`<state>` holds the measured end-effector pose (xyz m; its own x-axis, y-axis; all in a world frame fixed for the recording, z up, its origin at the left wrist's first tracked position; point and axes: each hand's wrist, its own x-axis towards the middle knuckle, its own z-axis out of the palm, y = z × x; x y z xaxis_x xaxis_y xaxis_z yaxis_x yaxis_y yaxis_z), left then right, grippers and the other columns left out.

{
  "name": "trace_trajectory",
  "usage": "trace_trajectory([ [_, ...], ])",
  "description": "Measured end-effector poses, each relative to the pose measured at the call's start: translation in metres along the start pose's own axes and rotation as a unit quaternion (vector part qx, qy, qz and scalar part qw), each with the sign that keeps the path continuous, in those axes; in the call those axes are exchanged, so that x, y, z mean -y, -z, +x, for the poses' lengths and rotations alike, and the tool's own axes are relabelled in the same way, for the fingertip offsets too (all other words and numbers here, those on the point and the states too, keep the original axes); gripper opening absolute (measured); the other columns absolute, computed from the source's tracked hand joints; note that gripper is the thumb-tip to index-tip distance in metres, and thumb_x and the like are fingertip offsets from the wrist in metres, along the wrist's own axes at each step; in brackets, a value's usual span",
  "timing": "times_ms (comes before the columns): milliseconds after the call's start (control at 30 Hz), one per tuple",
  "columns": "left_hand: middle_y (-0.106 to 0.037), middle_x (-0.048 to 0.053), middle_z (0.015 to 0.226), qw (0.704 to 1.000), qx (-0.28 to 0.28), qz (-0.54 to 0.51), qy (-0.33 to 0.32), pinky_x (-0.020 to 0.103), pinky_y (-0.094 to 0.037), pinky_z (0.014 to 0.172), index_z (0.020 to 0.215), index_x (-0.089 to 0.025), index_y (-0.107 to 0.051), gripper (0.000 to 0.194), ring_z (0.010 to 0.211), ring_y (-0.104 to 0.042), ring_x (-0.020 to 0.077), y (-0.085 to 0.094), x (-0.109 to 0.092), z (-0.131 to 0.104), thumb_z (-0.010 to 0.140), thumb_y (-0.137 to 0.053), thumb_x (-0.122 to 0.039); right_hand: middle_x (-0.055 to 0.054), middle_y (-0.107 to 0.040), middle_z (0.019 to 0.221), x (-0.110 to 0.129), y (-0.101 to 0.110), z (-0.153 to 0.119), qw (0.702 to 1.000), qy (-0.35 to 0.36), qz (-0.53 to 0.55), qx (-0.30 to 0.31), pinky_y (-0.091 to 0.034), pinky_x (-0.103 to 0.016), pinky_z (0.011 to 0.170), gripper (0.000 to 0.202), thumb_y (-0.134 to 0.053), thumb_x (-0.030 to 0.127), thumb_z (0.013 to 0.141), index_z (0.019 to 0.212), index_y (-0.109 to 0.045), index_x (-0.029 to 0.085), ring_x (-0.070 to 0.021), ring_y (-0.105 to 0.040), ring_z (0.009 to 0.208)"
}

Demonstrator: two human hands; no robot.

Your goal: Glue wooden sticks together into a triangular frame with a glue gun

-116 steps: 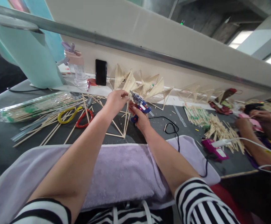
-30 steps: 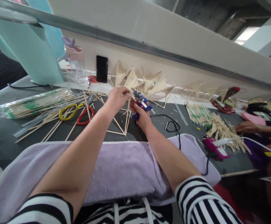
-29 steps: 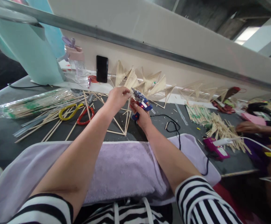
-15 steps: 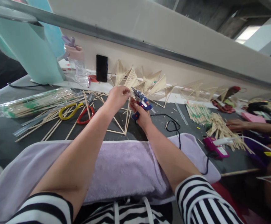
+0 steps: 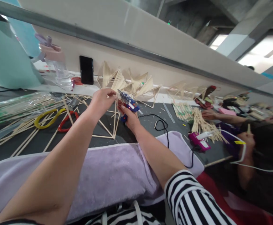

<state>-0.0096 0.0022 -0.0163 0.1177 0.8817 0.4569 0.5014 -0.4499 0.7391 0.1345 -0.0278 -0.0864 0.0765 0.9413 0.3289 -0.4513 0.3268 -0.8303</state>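
My right hand [image 5: 130, 118] is wrapped round a blue hot glue gun [image 5: 132, 107], its metal nozzle pointing up and left. Close by the nozzle, the fingers of my left hand [image 5: 102, 101] are pinched together; whatever lies between them is too small to make out. Below both hands stands a frame of thin wooden sticks [image 5: 114, 126], its corner resting on the dark tabletop. Part of that frame is hidden behind my left hand and wrist. The gun's black cord [image 5: 161, 123] loops away to the right.
Fan-shaped stick models [image 5: 120, 82] stand by the wall, near a black phone [image 5: 86, 70] and a bottle [image 5: 56, 67]. Scissors with yellow and red handles [image 5: 68, 121] lie left among sticks. A co-worker's hand [image 5: 209, 114] is near bundled sticks [image 5: 198, 123] and a magenta device [image 5: 199, 142].
My view has swung to the right, so the table's things sit further left and more of the co-worker shows. Both hands keep nearly the same pose around the glue gun's nozzle.
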Motion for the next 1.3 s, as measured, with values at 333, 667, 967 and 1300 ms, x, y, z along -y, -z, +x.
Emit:
trace_trajectory([
  [333, -0.072, 0.006, 0.087, 1.000, 0.000, 0.008, -0.011, 0.029, -0.049, 0.079, 0.090, -0.017, -0.072, 0.021, 0.088, -0.064, 0.0206, 0.001, -0.001, -0.001, 0.077, -0.062, -0.030, 0.001, -0.074, 0.103, 0.000, 0.001, 0.000, 1.000, -0.010, 0.006, -0.002, -0.052, -0.032, 0.097, 0.025, -0.078, 0.033, 0.069, 0.091, -0.071, 0.025, -0.0160, -0.067, 0.105],
  [667, -0.072, 0.006, 0.084, 1.000, 0.013, 0.004, 0.009, 0.028, -0.049, 0.075, 0.090, -0.017, -0.071, 0.020, 0.085, -0.064, 0.0204, 0.005, -0.009, -0.004, 0.077, -0.061, -0.030, 0.001, -0.074, 0.098, 0.001, 0.000, 0.000, 1.000, -0.014, 0.008, -0.010, -0.052, -0.032, 0.097, 0.028, -0.079, 0.032, 0.067, 0.091, -0.071, 0.023, -0.0176, -0.068, 0.103],
  [967, -0.070, 0.005, 0.080, 1.000, 0.014, 0.005, -0.005, 0.027, -0.048, 0.072, 0.087, -0.017, -0.071, 0.019, 0.081, -0.062, 0.0192, 0.006, -0.010, -0.005, 0.077, -0.061, -0.030, 0.000, -0.074, 0.097, 0.000, 0.001, 0.000, 1.000, -0.005, 0.001, 0.002, -0.052, -0.032, 0.096, 0.027, -0.078, 0.034, 0.068, 0.091, -0.070, 0.023, -0.0172, -0.068, 0.102],
  [1300, -0.069, 0.004, 0.080, 1.000, 0.019, 0.001, -0.003, 0.026, -0.048, 0.073, 0.091, -0.018, -0.073, 0.024, 0.081, -0.061, 0.0179, 0.005, -0.008, -0.004, 0.077, -0.060, -0.032, 0.000, -0.074, 0.100, 0.000, 0.001, 0.000, 1.000, -0.011, -0.005, -0.007, -0.052, -0.033, 0.097, 0.028, -0.079, 0.033, 0.067, 0.092, -0.071, 0.023, -0.0179, -0.068, 0.103],
])
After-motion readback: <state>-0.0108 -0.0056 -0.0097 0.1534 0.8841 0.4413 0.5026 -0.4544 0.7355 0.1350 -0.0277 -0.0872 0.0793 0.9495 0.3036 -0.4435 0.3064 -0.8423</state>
